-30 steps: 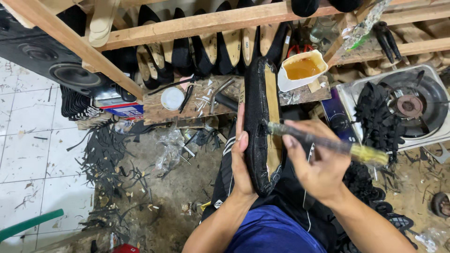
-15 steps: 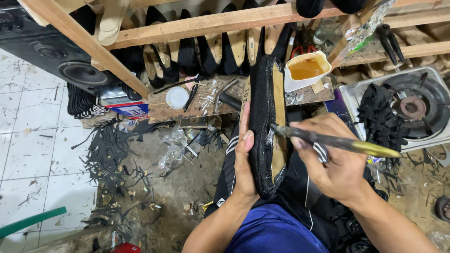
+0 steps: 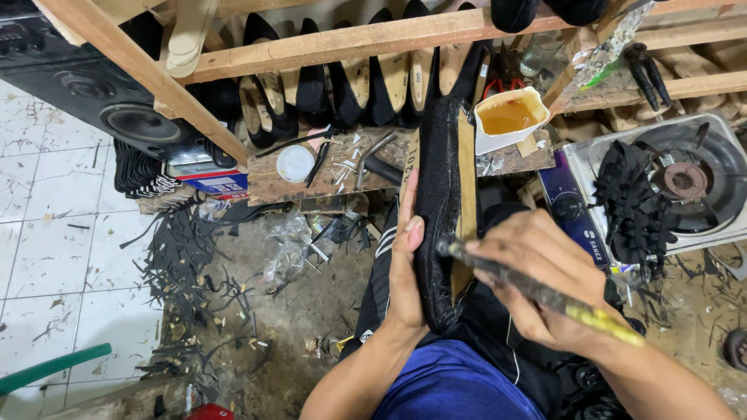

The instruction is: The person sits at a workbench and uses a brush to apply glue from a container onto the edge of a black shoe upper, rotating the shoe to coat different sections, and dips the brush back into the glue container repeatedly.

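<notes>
A long black shoe upper on a tan sole (image 3: pixel 440 194) stands on edge over my lap. My left hand (image 3: pixel 408 264) presses flat against its left side and holds it. My right hand (image 3: pixel 545 284) grips a glue-stained brush with a yellow handle (image 3: pixel 560 299). The brush tip touches the lower inside edge of the shoe, where black material meets the tan sole. A white tub of amber glue (image 3: pixel 510 117) sits just beyond the shoe's far end on a wooden board (image 3: pixel 327 175).
Black shoes and tan soles stand in a row under wooden beams (image 3: pixel 373 39). A gas stove (image 3: pixel 685 183) with black pieces piled on it is at the right. A black speaker (image 3: pixel 101 101) is at left. Black scraps litter the dirty floor (image 3: pixel 194 264).
My right hand has slid the brush down the shoe's inner edge toward me. The left hand and the shoe have stayed nearly in place.
</notes>
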